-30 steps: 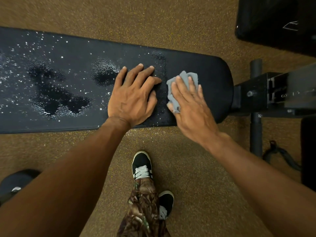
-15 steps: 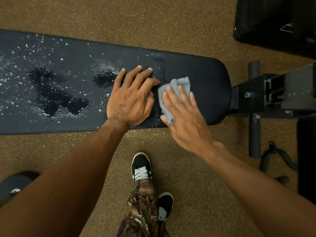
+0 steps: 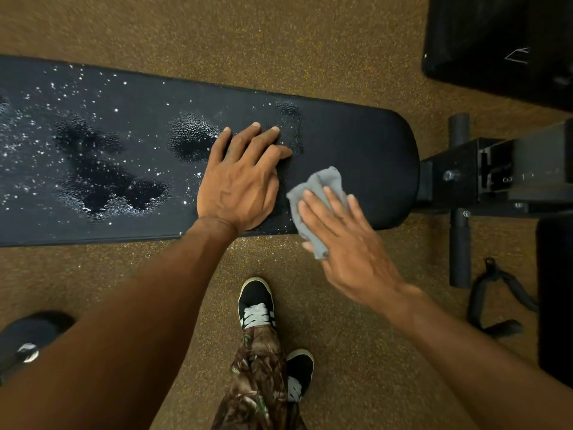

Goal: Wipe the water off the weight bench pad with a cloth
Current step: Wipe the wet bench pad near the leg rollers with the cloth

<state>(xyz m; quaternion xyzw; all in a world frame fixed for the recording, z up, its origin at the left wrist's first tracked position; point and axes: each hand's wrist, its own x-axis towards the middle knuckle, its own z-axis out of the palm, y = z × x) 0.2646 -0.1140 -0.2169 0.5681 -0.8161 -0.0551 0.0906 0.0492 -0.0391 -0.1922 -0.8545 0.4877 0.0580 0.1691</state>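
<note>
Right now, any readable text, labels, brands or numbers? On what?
No readable text.
Black pad, top right: white line mark, not legible letters.
Bench frame: faint marks, too blurred.
Dark object, bottom left: white patch, too blurred.

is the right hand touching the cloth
Touching. Head view: right hand lies flat on the cloth, fingers overlapping it on the bench pad.

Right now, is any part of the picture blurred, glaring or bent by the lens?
Head view: the right hand and cloth look slightly soft, probably from motion; the left hand is sharp. Head view: water droplets glint white on the bench pad; the wide lens bows the pad's long edges.
</note>
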